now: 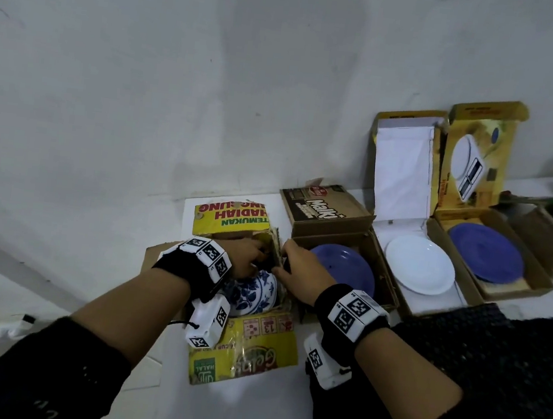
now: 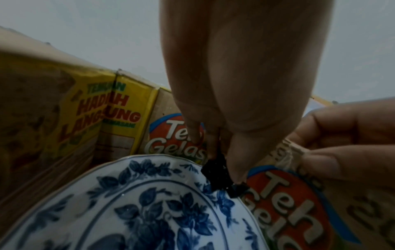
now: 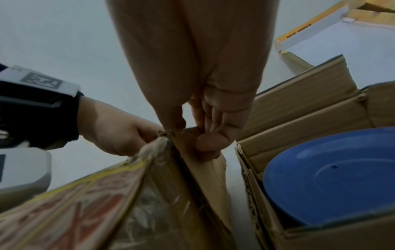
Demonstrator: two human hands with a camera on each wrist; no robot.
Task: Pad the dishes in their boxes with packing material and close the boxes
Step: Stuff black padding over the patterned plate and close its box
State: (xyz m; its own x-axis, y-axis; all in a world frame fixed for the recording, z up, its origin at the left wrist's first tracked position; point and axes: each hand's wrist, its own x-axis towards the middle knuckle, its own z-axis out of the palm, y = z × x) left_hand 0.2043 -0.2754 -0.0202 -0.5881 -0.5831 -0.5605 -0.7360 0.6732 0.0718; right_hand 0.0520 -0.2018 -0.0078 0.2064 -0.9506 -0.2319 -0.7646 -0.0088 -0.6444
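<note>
On the white table (image 1: 280, 402) stands a row of open cardboard boxes. The leftmost is the yellow tea box (image 1: 244, 357), and inside it lies a white plate with blue flowers (image 1: 253, 293). The left hand (image 1: 243, 257) reaches into this box; in the left wrist view its thumb and fingertips (image 2: 236, 162) pinch a small piece of black packing material (image 2: 220, 175) right at the rim of the flowered plate. The right hand (image 1: 299, 270) grips the right wall of the same box, with the thumb on the inner side and the fingers (image 3: 208, 145) curled on the outer side of the cardboard.

Just beside it, to the right, is a brown biscuit box (image 1: 328, 211) which holds a blue plate (image 1: 347, 269). Next comes a box with white lining (image 1: 404, 165) and a plain white plate (image 1: 418, 268) in it. After that, a kitchen scale box (image 1: 474, 156) contains another blue plate (image 1: 485, 252). At the far right edge one more box (image 1: 547, 236) shows something blue, but I cannot tell what it is. A sheet of black netted material (image 1: 493, 354) lies on the table in front of these boxes.
</note>
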